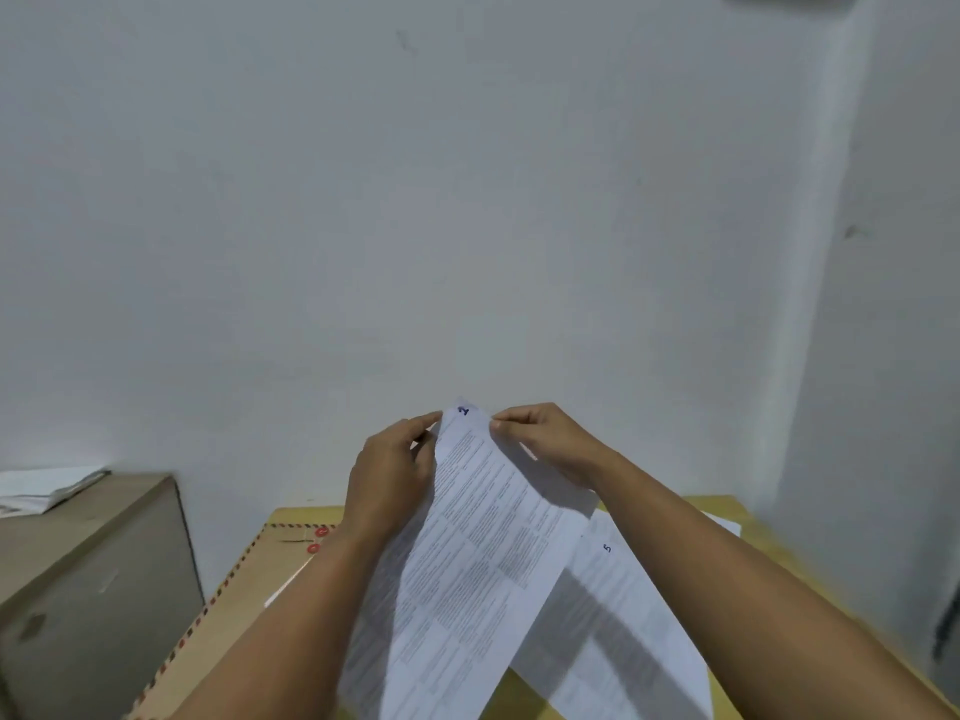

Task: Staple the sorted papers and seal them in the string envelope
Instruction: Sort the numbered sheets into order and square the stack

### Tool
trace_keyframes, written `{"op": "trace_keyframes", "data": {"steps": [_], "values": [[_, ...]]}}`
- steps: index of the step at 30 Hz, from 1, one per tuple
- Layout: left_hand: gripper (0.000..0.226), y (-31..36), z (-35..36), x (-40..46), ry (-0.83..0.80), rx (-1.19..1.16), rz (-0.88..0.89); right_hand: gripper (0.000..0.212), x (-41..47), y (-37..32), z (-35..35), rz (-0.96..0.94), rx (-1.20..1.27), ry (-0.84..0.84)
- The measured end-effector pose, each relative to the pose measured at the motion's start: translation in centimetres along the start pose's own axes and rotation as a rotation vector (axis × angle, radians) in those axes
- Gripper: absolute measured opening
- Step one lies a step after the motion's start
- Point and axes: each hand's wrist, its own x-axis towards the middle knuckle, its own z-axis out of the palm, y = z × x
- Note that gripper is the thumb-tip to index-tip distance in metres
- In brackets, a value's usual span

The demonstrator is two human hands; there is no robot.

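Observation:
I hold printed sheets [467, 553] up in the air above the table, with a handwritten "2" at the top corner. My left hand [395, 475] pinches the top left edge and my right hand [540, 433] pinches the top right edge. Another printed sheet marked "5" [618, 615] lies flat on the yellow table [727, 517] under my right forearm. The brown string envelope [244, 589], with a striped border and red string buttons [318, 538], lies on the table at the left, partly under my left forearm. No stapler is visible.
A grey-brown cabinet [88, 574] stands to the left of the table with papers [47, 488] on top. A plain white wall [467, 200] rises right behind the table. More white paper [724, 524] lies at the table's far right.

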Motion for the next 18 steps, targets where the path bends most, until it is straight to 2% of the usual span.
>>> {"op": "trace_keyframes", "data": {"steps": [4,8,10,13,16,18], "values": [[0.027,1.7,0.8,-0.4,-0.008,0.047,0.009,0.024,-1.9,-0.3,-1.1,-0.042,-0.062,0.009],[0.029,1.4,1.7,-0.6,-0.012,0.083,0.003,0.025,-3.2,0.0,-1.9,-0.019,0.052,0.013],[0.024,1.2,2.1,-0.5,-0.019,0.105,0.031,0.023,-3.3,0.4,-2.6,-0.036,-0.034,0.014],[0.028,1.4,2.5,-0.4,-0.109,0.023,0.022,0.022,-3.2,0.9,-3.5,-0.008,-0.036,0.017],[0.011,1.9,2.8,-0.5,-0.209,-0.102,-0.031,0.022,-3.4,1.1,-3.9,0.016,0.021,0.035],[0.011,2.1,3.0,-0.4,-0.226,-0.131,-0.058,0.02,-3.3,1.4,-4.3,0.026,0.025,0.044]]}}
